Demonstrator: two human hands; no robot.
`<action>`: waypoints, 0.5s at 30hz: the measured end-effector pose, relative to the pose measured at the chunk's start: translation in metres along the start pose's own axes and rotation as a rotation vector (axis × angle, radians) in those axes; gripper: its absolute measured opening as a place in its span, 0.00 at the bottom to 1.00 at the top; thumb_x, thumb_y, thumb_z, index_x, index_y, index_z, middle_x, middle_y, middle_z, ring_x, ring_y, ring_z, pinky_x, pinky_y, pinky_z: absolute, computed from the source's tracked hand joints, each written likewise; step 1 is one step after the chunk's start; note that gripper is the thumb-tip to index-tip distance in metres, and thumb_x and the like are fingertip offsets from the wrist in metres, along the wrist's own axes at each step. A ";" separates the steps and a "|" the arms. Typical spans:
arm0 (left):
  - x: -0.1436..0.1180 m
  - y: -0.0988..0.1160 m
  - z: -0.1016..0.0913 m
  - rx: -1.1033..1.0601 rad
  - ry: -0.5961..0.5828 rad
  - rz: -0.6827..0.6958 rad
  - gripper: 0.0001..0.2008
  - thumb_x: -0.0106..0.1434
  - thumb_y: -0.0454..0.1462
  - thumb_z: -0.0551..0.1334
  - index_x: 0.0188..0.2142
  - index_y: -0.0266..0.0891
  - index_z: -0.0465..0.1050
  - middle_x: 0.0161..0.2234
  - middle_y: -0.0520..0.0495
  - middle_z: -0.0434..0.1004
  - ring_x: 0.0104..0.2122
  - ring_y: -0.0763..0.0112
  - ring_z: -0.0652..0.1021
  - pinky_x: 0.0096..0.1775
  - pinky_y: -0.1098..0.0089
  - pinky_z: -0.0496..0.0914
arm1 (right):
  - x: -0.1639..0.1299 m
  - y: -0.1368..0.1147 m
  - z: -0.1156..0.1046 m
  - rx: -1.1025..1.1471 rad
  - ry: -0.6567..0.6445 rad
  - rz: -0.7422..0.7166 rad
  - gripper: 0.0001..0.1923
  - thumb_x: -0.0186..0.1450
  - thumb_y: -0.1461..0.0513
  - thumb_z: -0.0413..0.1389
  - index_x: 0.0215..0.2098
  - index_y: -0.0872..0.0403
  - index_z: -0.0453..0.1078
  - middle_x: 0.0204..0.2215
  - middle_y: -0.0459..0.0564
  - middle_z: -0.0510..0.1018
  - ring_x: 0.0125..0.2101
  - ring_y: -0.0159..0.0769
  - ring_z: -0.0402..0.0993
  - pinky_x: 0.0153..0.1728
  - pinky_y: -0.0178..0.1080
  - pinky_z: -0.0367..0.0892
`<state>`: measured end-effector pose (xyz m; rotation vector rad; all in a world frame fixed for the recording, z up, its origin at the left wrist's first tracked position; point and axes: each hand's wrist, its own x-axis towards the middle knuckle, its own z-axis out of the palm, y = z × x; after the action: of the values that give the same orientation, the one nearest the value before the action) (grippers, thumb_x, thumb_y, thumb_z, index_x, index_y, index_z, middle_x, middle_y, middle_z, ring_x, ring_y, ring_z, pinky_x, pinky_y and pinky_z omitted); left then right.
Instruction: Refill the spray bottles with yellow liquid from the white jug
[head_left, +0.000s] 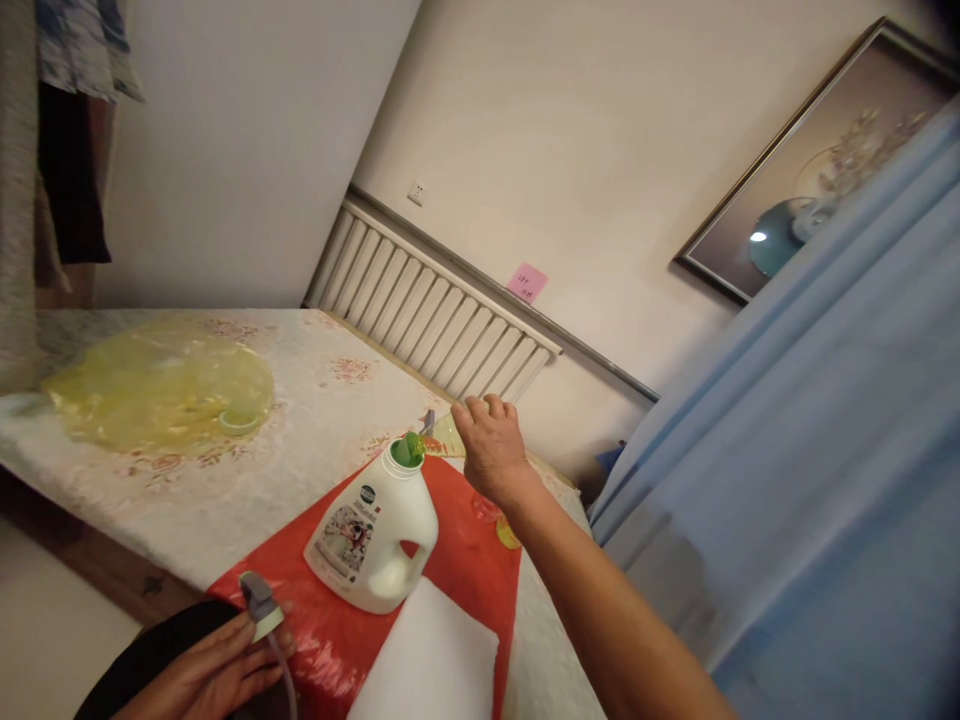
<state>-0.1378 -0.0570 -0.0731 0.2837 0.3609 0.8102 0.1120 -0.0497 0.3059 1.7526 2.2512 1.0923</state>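
A white detergent jug [373, 535] stands uncapped on a red plastic sheet [472, 530], its printed label turned to the left. Green shows at its mouth. Just beyond, my right hand [491, 445] curls around a see-through, yellowish container [448, 436], tilted toward the jug's mouth; my fingers hide much of it. In the lower left, my left hand [232, 655] pinches a grey pump head [260, 603] with a pale collar, its thin tube hanging down.
White paper [431, 660] lies before the jug. On the flowered tablecloth [315, 400] rests a crumpled yellow bag [165, 385] with a pale green ring-shaped cap [238, 421]. A radiator [435, 310] lines the wall; a blue curtain [810, 450] hangs on the right.
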 end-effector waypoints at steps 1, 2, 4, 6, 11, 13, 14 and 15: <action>-0.001 0.001 0.002 0.001 -0.016 -0.009 0.12 0.57 0.42 0.70 0.41 0.53 0.81 0.43 0.48 0.83 0.46 0.46 0.80 0.50 0.49 0.73 | 0.000 -0.001 -0.001 -0.004 0.002 -0.004 0.24 0.59 0.68 0.53 0.54 0.54 0.63 0.52 0.58 0.70 0.51 0.52 0.58 0.47 0.50 0.54; -0.001 0.001 0.003 0.005 -0.039 -0.028 0.11 0.57 0.42 0.69 0.42 0.53 0.81 0.44 0.48 0.83 0.47 0.46 0.80 0.51 0.50 0.73 | 0.001 -0.001 -0.001 -0.007 0.004 -0.008 0.24 0.59 0.68 0.53 0.54 0.54 0.63 0.52 0.58 0.70 0.51 0.52 0.58 0.47 0.50 0.54; -0.003 0.003 0.006 0.015 -0.062 -0.047 0.12 0.58 0.42 0.68 0.43 0.52 0.81 0.44 0.48 0.83 0.48 0.48 0.79 0.52 0.52 0.73 | 0.001 -0.002 -0.002 -0.012 0.009 -0.012 0.23 0.60 0.68 0.53 0.54 0.54 0.63 0.52 0.58 0.70 0.52 0.52 0.58 0.48 0.50 0.54; -0.004 0.004 0.008 0.023 -0.062 -0.054 0.12 0.59 0.42 0.67 0.44 0.50 0.81 0.45 0.47 0.83 0.50 0.48 0.79 0.53 0.53 0.72 | 0.001 -0.003 -0.002 -0.016 0.014 -0.015 0.23 0.60 0.68 0.53 0.54 0.54 0.63 0.52 0.58 0.70 0.52 0.53 0.58 0.48 0.51 0.54; -0.007 0.005 0.010 0.040 -0.089 -0.055 0.11 0.62 0.41 0.65 0.44 0.51 0.80 0.45 0.48 0.83 0.50 0.50 0.79 0.54 0.52 0.71 | 0.002 -0.004 -0.002 -0.017 0.022 -0.025 0.22 0.60 0.68 0.53 0.53 0.54 0.64 0.51 0.57 0.70 0.51 0.53 0.59 0.49 0.51 0.54; -0.008 0.005 0.012 0.063 -0.086 -0.050 0.11 0.63 0.40 0.64 0.44 0.51 0.80 0.46 0.48 0.82 0.50 0.51 0.79 0.54 0.52 0.70 | 0.001 -0.004 -0.002 -0.018 0.026 -0.030 0.22 0.60 0.68 0.53 0.53 0.55 0.64 0.52 0.58 0.70 0.52 0.54 0.59 0.49 0.52 0.54; -0.008 0.005 0.012 0.079 -0.078 -0.048 0.10 0.63 0.39 0.64 0.44 0.51 0.80 0.46 0.48 0.82 0.50 0.52 0.79 0.54 0.53 0.70 | 0.001 -0.005 -0.003 -0.020 0.024 -0.032 0.22 0.60 0.68 0.52 0.54 0.55 0.64 0.52 0.58 0.70 0.52 0.54 0.59 0.49 0.52 0.54; -0.008 0.005 0.013 0.093 -0.068 -0.045 0.10 0.63 0.38 0.64 0.44 0.51 0.80 0.46 0.48 0.82 0.50 0.52 0.79 0.54 0.53 0.70 | 0.001 -0.005 -0.003 -0.021 0.019 -0.033 0.22 0.61 0.68 0.52 0.54 0.55 0.64 0.52 0.58 0.70 0.52 0.54 0.58 0.49 0.52 0.54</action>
<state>-0.1406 -0.0615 -0.0583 0.3879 0.3409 0.7394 0.1061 -0.0504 0.3056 1.6988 2.2627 1.1273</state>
